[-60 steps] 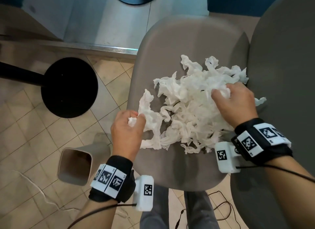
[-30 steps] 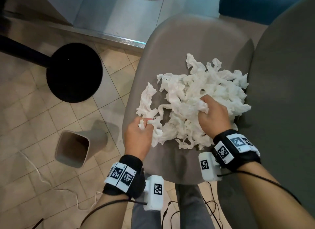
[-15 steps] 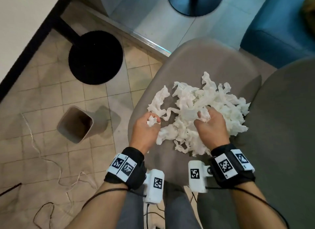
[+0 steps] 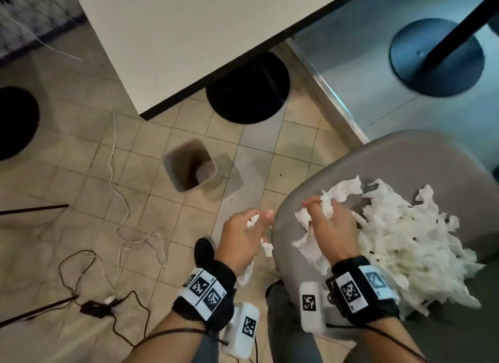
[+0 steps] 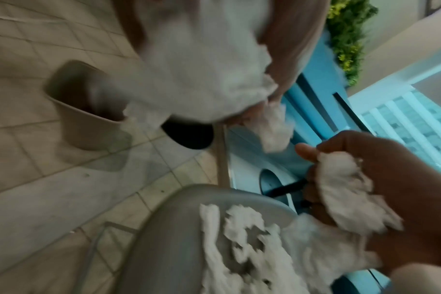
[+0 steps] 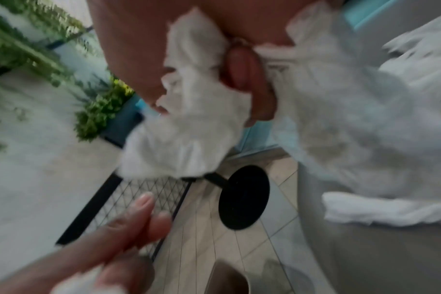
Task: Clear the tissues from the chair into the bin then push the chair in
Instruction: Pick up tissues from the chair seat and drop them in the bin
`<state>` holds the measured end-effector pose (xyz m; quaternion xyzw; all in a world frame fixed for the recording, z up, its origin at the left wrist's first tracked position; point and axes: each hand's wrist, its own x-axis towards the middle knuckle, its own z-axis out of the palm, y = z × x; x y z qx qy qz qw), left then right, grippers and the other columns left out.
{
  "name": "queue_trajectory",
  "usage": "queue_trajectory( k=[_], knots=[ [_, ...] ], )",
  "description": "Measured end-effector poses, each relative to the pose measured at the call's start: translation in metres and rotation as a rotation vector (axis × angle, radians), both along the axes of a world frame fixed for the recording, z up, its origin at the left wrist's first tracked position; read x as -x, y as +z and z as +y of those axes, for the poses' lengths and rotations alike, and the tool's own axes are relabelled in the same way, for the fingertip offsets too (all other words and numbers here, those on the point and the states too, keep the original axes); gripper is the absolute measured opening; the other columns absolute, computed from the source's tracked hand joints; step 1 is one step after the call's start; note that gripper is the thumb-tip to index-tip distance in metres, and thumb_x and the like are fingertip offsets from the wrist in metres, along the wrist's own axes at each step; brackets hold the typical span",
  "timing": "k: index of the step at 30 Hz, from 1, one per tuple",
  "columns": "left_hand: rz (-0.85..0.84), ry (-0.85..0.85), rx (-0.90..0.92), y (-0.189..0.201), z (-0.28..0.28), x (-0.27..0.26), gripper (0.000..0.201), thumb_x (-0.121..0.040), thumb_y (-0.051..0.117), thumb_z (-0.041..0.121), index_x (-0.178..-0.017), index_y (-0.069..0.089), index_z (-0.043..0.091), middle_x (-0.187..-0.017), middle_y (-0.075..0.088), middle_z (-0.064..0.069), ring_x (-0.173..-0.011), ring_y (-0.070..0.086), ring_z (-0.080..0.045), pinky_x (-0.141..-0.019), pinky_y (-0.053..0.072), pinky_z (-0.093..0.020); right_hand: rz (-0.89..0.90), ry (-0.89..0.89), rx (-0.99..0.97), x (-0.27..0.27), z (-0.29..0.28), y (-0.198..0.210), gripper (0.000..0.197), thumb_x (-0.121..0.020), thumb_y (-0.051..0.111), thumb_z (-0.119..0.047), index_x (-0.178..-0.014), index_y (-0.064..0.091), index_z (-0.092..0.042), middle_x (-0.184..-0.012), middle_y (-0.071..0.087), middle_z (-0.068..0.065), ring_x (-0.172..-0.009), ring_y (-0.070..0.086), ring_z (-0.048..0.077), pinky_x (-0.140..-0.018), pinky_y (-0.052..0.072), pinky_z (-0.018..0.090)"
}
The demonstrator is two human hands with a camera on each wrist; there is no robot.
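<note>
A heap of crumpled white tissues (image 4: 399, 243) lies on the grey chair seat (image 4: 383, 160) at the right. My left hand (image 4: 243, 235) is just off the seat's left edge, over the floor, and grips a wad of tissue (image 5: 202, 65) that trails below the wrist. My right hand (image 4: 328, 222) is over the seat's left edge and grips a bunch of tissues (image 6: 189, 111) pulled up from the heap. The beige bin (image 4: 190, 165) stands open on the tiled floor, left of the chair and beyond my left hand. Both wrist views are blurred.
A white table top (image 4: 194, 30) with a dark edge hangs over the floor beyond the bin. Round black table bases (image 4: 247, 88) sit on the tiles. Loose cables (image 4: 116, 195) run across the floor at the left. My shoe (image 4: 204, 250) shows beneath the left hand.
Both hands have lifted tissue off the heap and moved left; the left hand has left the seat and is over the floor. The head view has swung left, bringing the bin towards the middle.
</note>
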<state>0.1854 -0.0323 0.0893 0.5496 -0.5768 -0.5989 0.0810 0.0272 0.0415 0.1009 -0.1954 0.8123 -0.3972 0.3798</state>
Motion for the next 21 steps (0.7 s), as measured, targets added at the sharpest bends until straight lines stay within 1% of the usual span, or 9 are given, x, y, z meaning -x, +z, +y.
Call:
queue_trajectory(
  k=[1, 3, 6, 9, 10, 12, 14, 17, 21],
  knots=[
    [-0.027, 0.008, 0.027, -0.007, -0.01, -0.016, 0.035, -0.097, 0.057, 0.045, -0.072, 0.068, 0.022, -0.055, 0.057, 0.01, -0.05, 0.048, -0.003, -0.053, 0.04, -0.018, -0.01, 0.03, -0.015, -0.011, -0.013, -0.005, 0.027, -0.088, 0.057, -0.027, -0.072, 0.066, -0.006, -0.067, 0.064, 0.004, -0.064, 0.058, 0.014, -0.064, 0.044, 0.033],
    [-0.077, 0.042, 0.058, -0.026, -0.031, -0.046, 0.045, -0.095, 0.056, 0.052, -0.066, 0.064, 0.018, -0.055, 0.053, 0.005, -0.053, 0.047, -0.006, -0.056, 0.039, -0.018, -0.043, 0.059, -0.059, -0.032, -0.038, -0.019, 0.043, -0.088, 0.061, -0.036, -0.061, 0.057, -0.002, -0.056, 0.057, 0.007, -0.052, 0.049, 0.015, -0.056, 0.039, 0.031],
    [-0.161, 0.085, 0.003, -0.057, -0.061, -0.092, 0.047, -0.09, 0.062, 0.052, -0.066, 0.059, 0.012, -0.057, 0.054, 0.005, -0.055, 0.048, -0.008, -0.056, 0.038, -0.022, -0.153, 0.122, -0.15, -0.066, -0.073, -0.047, 0.034, -0.083, 0.065, -0.041, -0.066, 0.062, -0.011, -0.063, 0.064, 0.002, -0.06, 0.055, 0.014, -0.062, 0.043, 0.03],
    [-0.161, 0.091, -0.149, -0.091, -0.096, -0.133, 0.012, -0.089, 0.063, 0.025, -0.078, 0.064, 0.021, -0.08, 0.064, 0.004, -0.073, 0.057, -0.012, -0.064, 0.041, -0.024, -0.312, 0.217, -0.235, -0.102, -0.113, -0.078, 0.011, -0.079, 0.067, -0.022, -0.089, 0.065, -0.021, -0.084, 0.069, 0.001, -0.075, 0.063, 0.02, -0.071, 0.049, 0.033],
    [-0.16, 0.085, -0.186, -0.107, -0.111, -0.148, 0.011, -0.087, 0.059, 0.016, -0.082, 0.064, 0.024, -0.091, 0.064, 0.002, -0.078, 0.057, -0.014, -0.065, 0.04, -0.025, -0.362, 0.254, -0.253, -0.116, -0.13, -0.095, 0.019, -0.074, 0.064, -0.014, -0.091, 0.064, -0.023, -0.083, 0.068, 0.004, -0.072, 0.063, 0.023, -0.067, 0.05, 0.035],
    [-0.174, 0.049, -0.236, -0.129, -0.131, -0.159, 0.028, -0.083, 0.05, 0.001, -0.089, 0.06, 0.026, -0.11, 0.056, -0.006, -0.079, 0.054, -0.017, -0.062, 0.039, -0.025, -0.413, 0.258, -0.274, -0.128, -0.152, -0.114, 0.033, -0.064, 0.053, -0.008, -0.09, 0.063, -0.026, -0.075, 0.067, 0.008, -0.066, 0.061, 0.029, -0.06, 0.049, 0.039],
    [-0.195, 0.026, -0.226, -0.157, -0.157, -0.175, 0.039, -0.08, 0.042, -0.008, -0.097, 0.055, 0.025, -0.118, 0.048, -0.009, -0.084, 0.052, -0.023, -0.059, 0.039, -0.026, -0.36, 0.294, -0.279, -0.148, -0.18, -0.149, 0.04, -0.062, 0.043, -0.006, -0.089, 0.064, -0.027, -0.079, 0.069, 0.013, -0.067, 0.061, 0.031, -0.058, 0.048, 0.038],
    [-0.202, 0.039, -0.168, -0.203, -0.192, -0.194, 0.045, -0.08, 0.042, -0.012, -0.107, 0.054, 0.023, -0.118, 0.049, -0.006, -0.102, 0.052, -0.024, -0.077, 0.041, -0.025, -0.197, 0.426, -0.296, -0.172, -0.224, -0.197, 0.042, -0.068, 0.039, -0.004, -0.097, 0.065, -0.02, -0.093, 0.069, 0.015, -0.078, 0.064, 0.032, -0.061, 0.048, 0.033],
    [-0.213, 0.016, -0.019, -0.267, -0.232, -0.201, 0.047, -0.087, 0.057, 0.003, -0.129, 0.052, 0.023, -0.131, 0.056, -0.007, -0.116, 0.056, -0.025, -0.089, 0.04, -0.024, 0.022, 0.58, -0.269, -0.192, -0.279, -0.257, 0.037, -0.076, 0.044, 0.015, -0.092, 0.063, -0.012, -0.078, 0.065, 0.005, -0.071, 0.063, 0.02, -0.049, 0.044, 0.01]
  ],
)
